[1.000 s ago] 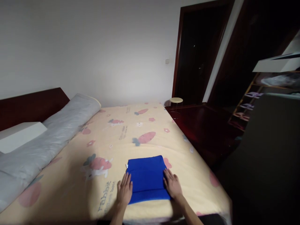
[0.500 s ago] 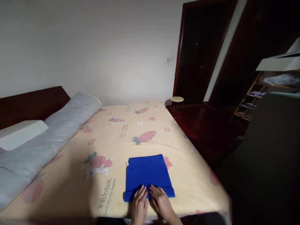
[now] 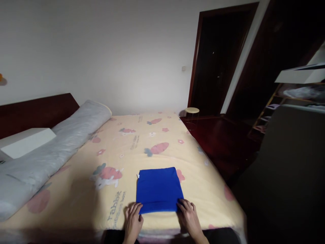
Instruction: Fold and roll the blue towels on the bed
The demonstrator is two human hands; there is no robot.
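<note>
A blue cloth (image 3: 159, 188), folded into a flat rough square with a small white tag at its left edge, lies on the patterned yellow bedsheet (image 3: 157, 162). A folded strip runs along its near edge. My left hand (image 3: 133, 218) has its curled fingers on the near left corner of the cloth. At the near right corner, my right hand (image 3: 190, 217) rests with bent fingers on the cloth. Fingertips of both hands are at the strip's ends, and the thumbs are low beside the near edge.
A grey rolled quilt (image 3: 73, 132) lies along the left of the bed, with a white box (image 3: 27, 142) on it by the dark headboard (image 3: 40, 110). A round stool (image 3: 192, 110) stands beyond the bed; a shelf rack (image 3: 266, 112) and dark chair back (image 3: 284, 159) are right.
My hands have moved apart from the middle of the cloth's near edge to its two near corners. The near strip looks flatter and narrower in width. The view has shifted slightly.
</note>
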